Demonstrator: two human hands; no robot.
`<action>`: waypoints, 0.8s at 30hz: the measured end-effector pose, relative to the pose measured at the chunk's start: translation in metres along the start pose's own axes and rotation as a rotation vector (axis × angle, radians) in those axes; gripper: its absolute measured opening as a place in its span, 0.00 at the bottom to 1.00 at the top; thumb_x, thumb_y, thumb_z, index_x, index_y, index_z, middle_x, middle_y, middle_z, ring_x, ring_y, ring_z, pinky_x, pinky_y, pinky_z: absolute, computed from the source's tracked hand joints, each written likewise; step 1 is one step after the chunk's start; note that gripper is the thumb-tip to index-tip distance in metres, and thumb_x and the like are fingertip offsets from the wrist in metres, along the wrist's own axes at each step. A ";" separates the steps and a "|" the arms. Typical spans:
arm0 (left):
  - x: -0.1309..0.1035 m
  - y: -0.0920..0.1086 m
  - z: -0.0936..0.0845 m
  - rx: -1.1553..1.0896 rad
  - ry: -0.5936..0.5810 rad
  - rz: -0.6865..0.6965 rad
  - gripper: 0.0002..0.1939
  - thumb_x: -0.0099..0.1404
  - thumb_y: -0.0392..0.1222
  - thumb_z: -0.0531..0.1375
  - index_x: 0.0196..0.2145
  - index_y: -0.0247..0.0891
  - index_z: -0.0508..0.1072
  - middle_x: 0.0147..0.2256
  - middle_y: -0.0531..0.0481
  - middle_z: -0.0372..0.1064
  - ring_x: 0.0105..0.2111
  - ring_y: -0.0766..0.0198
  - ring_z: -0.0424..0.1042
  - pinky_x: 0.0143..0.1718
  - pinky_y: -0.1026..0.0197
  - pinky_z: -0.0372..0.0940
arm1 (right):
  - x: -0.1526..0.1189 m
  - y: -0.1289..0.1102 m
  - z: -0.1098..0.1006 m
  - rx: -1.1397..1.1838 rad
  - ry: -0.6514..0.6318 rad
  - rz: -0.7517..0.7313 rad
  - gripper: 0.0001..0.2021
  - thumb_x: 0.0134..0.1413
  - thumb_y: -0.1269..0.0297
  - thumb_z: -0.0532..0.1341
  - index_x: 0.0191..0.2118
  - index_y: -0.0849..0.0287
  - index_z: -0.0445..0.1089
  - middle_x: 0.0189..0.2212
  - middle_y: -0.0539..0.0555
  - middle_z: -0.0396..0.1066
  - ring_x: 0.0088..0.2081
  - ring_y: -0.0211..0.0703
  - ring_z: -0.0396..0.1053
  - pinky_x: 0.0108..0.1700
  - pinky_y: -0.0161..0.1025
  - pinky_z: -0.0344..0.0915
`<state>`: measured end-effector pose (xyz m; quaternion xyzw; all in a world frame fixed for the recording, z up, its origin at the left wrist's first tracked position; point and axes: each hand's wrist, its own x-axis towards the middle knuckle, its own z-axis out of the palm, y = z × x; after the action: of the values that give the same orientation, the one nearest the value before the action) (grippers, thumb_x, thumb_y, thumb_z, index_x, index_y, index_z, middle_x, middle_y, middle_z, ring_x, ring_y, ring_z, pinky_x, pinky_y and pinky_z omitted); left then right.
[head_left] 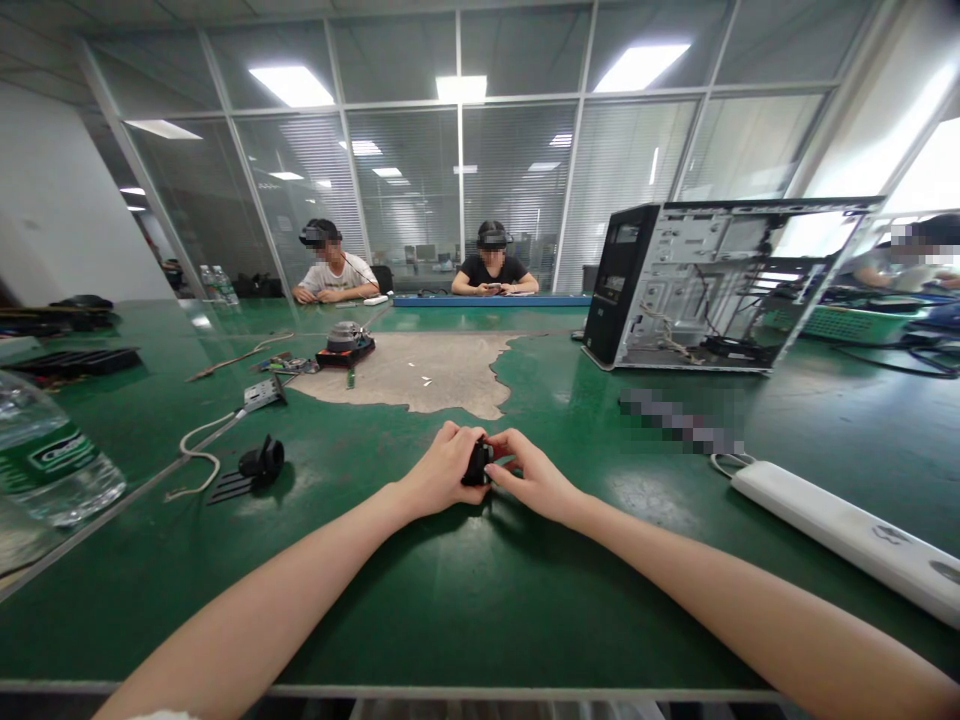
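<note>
Head view: the left hand is closed around a small black part, gripping it just above the green table at centre, while the right hand, thumb and fingers partly curled, touches the part's right side. A black slotted piece and a metal bracket with a pale cable lie to the left, a black-and-silver cooler sits farther back, and an open computer case and a white power strip occupy the right side.
</note>
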<state>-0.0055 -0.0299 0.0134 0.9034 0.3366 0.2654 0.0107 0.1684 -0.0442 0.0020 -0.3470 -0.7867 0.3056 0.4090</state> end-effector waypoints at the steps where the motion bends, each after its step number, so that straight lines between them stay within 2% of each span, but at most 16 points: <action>1: 0.000 0.000 0.000 0.000 -0.002 0.001 0.28 0.47 0.41 0.60 0.45 0.36 0.55 0.39 0.46 0.60 0.38 0.56 0.55 0.41 0.54 0.56 | 0.000 -0.001 0.000 0.017 -0.012 0.001 0.12 0.49 0.68 0.56 0.42 0.58 0.59 0.39 0.53 0.62 0.38 0.39 0.66 0.37 0.39 0.68; 8: 0.000 0.000 0.001 -0.011 0.014 0.011 0.26 0.48 0.41 0.60 0.45 0.36 0.56 0.40 0.46 0.59 0.38 0.56 0.54 0.41 0.55 0.57 | 0.001 -0.002 -0.002 -0.011 0.022 -0.077 0.08 0.50 0.69 0.55 0.38 0.58 0.61 0.40 0.54 0.61 0.42 0.40 0.64 0.39 0.38 0.68; 13: 0.001 -0.001 0.003 -0.015 0.016 0.006 0.28 0.48 0.41 0.60 0.46 0.36 0.55 0.40 0.46 0.59 0.38 0.56 0.54 0.41 0.54 0.57 | 0.002 -0.002 0.000 -0.026 0.032 -0.007 0.13 0.49 0.70 0.55 0.43 0.58 0.58 0.40 0.55 0.62 0.41 0.41 0.64 0.38 0.39 0.68; 17: 0.000 -0.002 0.003 -0.020 0.012 0.003 0.28 0.47 0.40 0.60 0.46 0.36 0.55 0.40 0.46 0.59 0.38 0.56 0.54 0.41 0.54 0.57 | 0.001 -0.002 0.000 -0.013 -0.008 0.022 0.11 0.50 0.69 0.54 0.42 0.58 0.58 0.38 0.54 0.63 0.37 0.39 0.66 0.36 0.39 0.68; 24: 0.000 -0.001 0.002 -0.024 0.012 0.002 0.28 0.47 0.40 0.60 0.45 0.36 0.55 0.40 0.46 0.59 0.38 0.56 0.55 0.41 0.54 0.57 | -0.002 -0.007 -0.002 -0.054 0.032 -0.151 0.08 0.48 0.73 0.55 0.36 0.57 0.62 0.42 0.54 0.58 0.44 0.40 0.61 0.41 0.37 0.68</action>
<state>-0.0051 -0.0291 0.0116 0.9019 0.3326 0.2750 0.0191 0.1690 -0.0496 0.0074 -0.3022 -0.8118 0.2470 0.4343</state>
